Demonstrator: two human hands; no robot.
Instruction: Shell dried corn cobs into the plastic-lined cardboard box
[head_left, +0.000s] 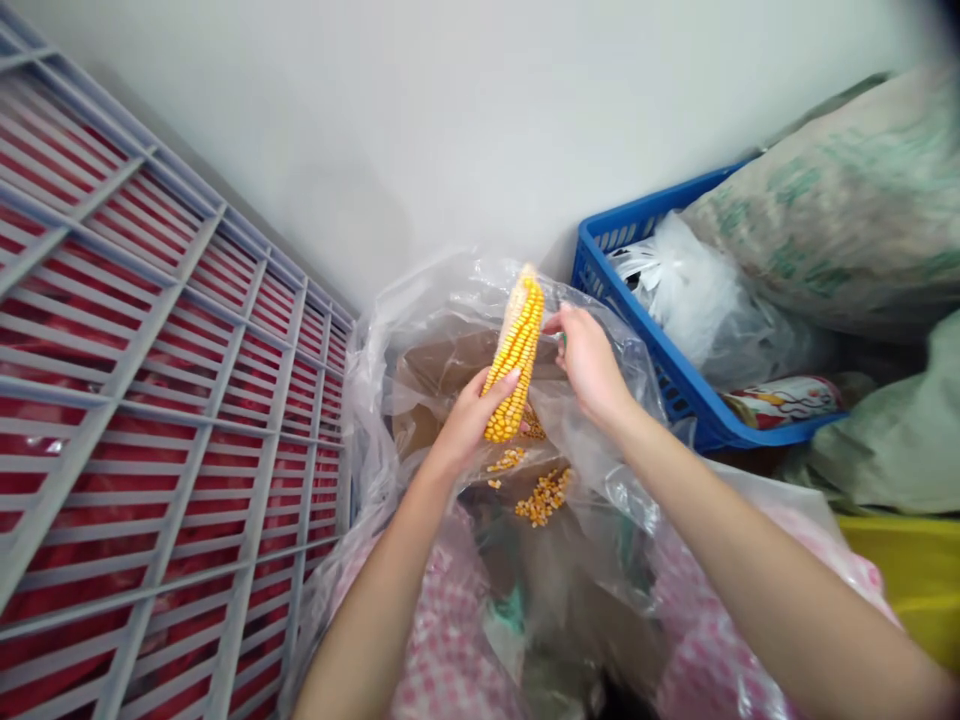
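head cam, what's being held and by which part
The left hand grips the corn cob around its lower end. The right hand is pinched beside the cob's middle; whether it holds anything cannot be told.

You have a wire rack (150, 380) on your left, a plastic basket (645, 270) on your right with a woven sack (840, 200) behind it, and corn kernels (544, 497) lying in the plastic bag (420, 320) before you

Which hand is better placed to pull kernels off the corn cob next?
Probably the right: the right hand sits beside the corn cob and does not appear to grip it, while the left hand is wrapped around the cob, holding it.
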